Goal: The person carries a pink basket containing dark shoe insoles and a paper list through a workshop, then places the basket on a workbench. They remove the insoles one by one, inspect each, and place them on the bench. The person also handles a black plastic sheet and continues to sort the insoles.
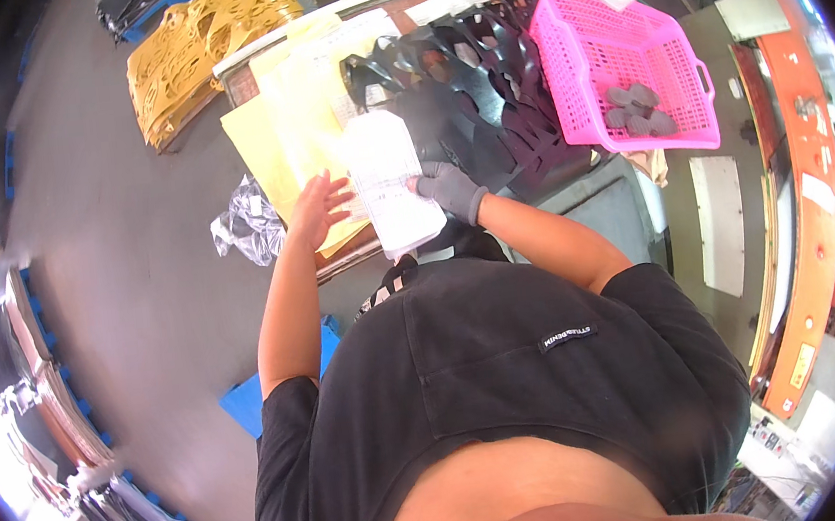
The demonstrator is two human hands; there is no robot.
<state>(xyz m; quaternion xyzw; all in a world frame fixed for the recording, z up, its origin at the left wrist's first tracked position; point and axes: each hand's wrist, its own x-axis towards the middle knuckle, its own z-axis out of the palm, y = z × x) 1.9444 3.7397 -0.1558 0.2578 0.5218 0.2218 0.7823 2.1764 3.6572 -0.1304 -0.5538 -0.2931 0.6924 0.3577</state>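
My right hand (453,193), in a grey glove, pinches the right edge of a stack of white papers (398,200) with writing on it. My bare left hand (319,210) is by the left edge of the stack, fingers spread and holding nothing. Beneath that hand lie yellow sheets (272,159) on the table. Just beyond my right hand rests a black sheet with many cut-out holes (483,103), its strips curling up. What lies directly under the white papers is hidden.
A pink plastic basket (572,95) with several dark grey round pieces (637,123) stands at the far right. Crumpled clear plastic (249,222) sits left of the table. Yellow cut-out sheets (206,45) are piled at the far left; an orange beam (803,213) runs along the right.
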